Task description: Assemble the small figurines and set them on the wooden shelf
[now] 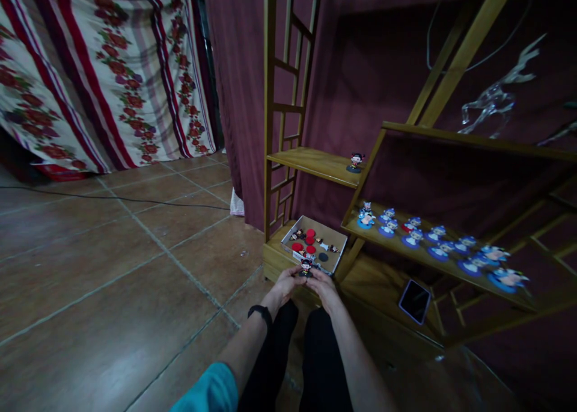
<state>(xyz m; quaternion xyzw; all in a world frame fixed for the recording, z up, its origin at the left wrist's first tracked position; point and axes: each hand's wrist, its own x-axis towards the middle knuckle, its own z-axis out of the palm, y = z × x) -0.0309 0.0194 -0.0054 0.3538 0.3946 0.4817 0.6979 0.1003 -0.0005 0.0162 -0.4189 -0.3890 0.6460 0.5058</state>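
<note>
Between my two hands is a small figurine [306, 266] with dark hair buns, upright on a dark round base. My left hand [286, 283] grips the base from the left, and my right hand [322, 281] grips it from the right; the fingers of both are closed on its edge. Just beyond the hands, a shallow open cardboard box [339, 243] stands on the low wooden shelf. Inside the box lie several figurines, red round bases [311, 233] and a dark round base [323, 257]. A similar figurine [356, 161] stands on the shelf above, at its right end.
Several blue-and-white figurines [413, 237] stand in rows on the right shelf [351, 219]. A tablet or phone [415, 301] lies on the lower shelf. A clear deer ornament [491, 102] stands at upper right. Tiled floor [148, 267] with a thin black cable [135, 199] extends left.
</note>
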